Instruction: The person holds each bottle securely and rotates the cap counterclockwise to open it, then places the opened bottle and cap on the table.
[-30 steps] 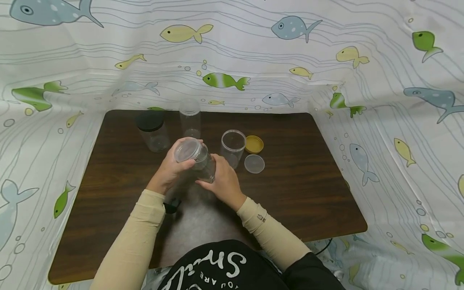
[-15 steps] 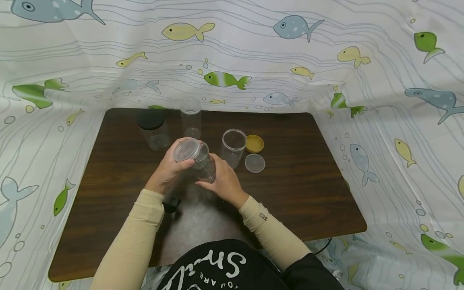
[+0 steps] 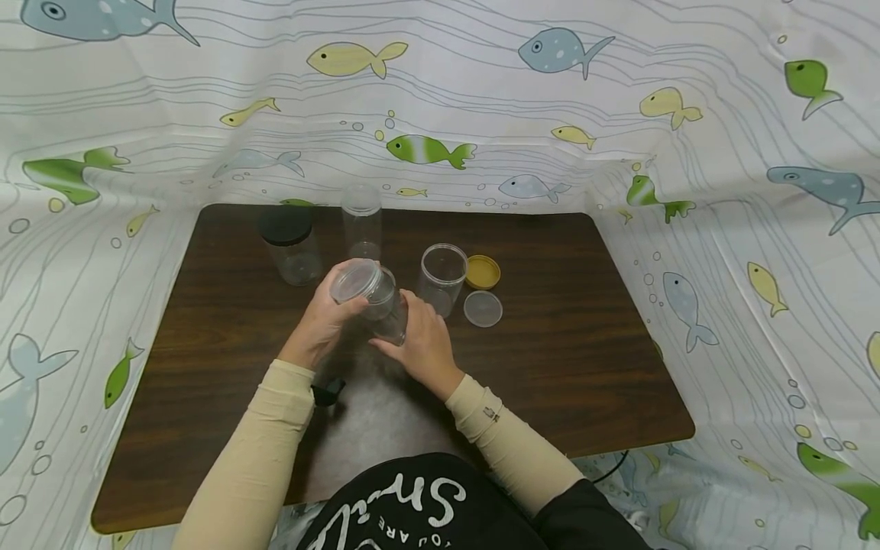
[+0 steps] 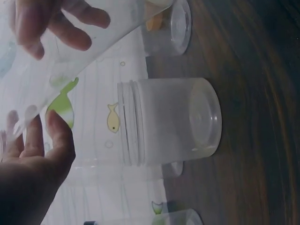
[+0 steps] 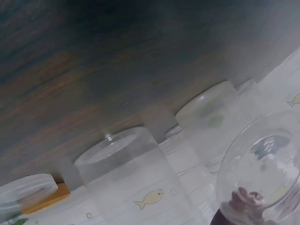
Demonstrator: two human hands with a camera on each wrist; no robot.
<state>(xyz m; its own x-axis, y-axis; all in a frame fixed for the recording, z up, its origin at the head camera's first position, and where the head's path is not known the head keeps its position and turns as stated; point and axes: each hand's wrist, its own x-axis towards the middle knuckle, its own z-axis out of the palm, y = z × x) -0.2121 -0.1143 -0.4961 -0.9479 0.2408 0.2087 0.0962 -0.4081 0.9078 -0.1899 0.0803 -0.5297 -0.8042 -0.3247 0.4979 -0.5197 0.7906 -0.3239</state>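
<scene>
Both hands hold a clear plastic jar, tilted above the table with its round, translucent lidded end towards the upper left. My left hand grips around that end, thumb across the near side. My right hand holds the lower end, thumb beneath and fingers along the far side. In the left wrist view, the held jar fills the upper left between the hands. In the right wrist view, its round base shows at lower right. Behind it stands another clear jar with a threaded neck, mostly hidden in the head view.
A jar with a black lid stands at the back left, a tall clear jar beside it. Right of the hands is a lidless clear jar. A yellow lid and a translucent disc lid lie on the brown table.
The right hand and the lower end of the held jar have shifted very slightly left. Both hands keep their hold, and the other jars and lids stay where they were.
</scene>
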